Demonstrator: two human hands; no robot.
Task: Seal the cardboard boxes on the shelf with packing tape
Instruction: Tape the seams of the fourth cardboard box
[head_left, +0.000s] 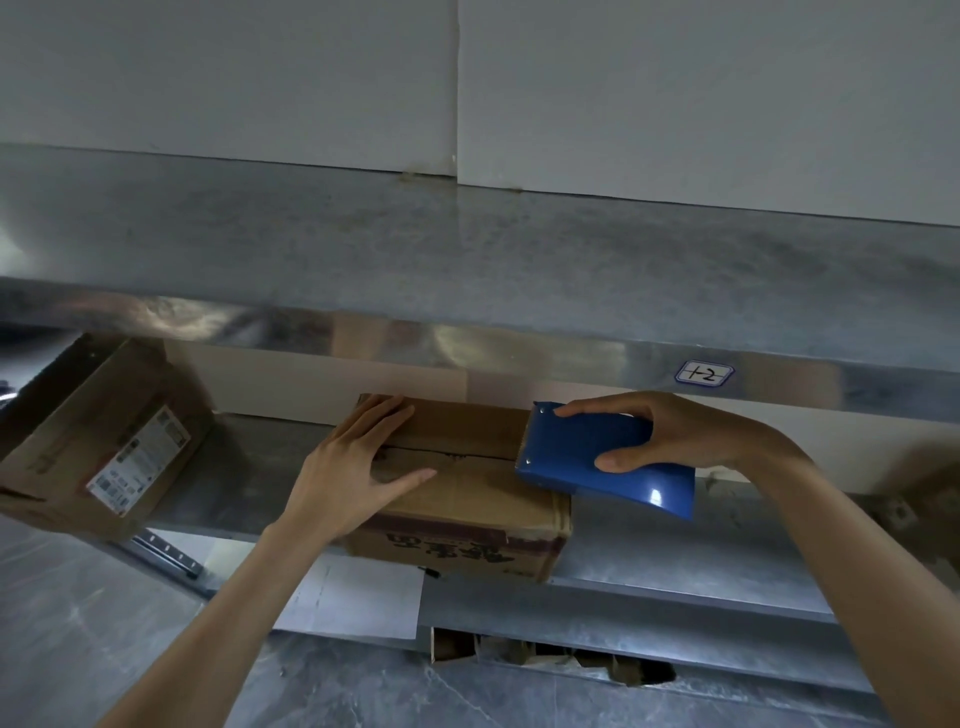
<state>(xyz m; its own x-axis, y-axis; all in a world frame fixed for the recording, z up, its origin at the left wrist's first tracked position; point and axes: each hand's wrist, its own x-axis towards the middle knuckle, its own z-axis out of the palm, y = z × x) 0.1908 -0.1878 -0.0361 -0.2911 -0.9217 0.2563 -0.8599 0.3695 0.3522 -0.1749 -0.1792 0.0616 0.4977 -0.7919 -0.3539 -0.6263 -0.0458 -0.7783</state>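
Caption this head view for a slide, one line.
Left hand flat on the cardboard box on the metal shelf; right hand holds a blue tape dispenser at its right end.

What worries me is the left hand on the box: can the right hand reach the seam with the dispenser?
Probably yes. The right hand holds the dispenser at the right end of the box, by the seam; the left hand covers only the seam's left stretch.

Edge crops left box (78, 441); brown shape (930, 475) blurred.
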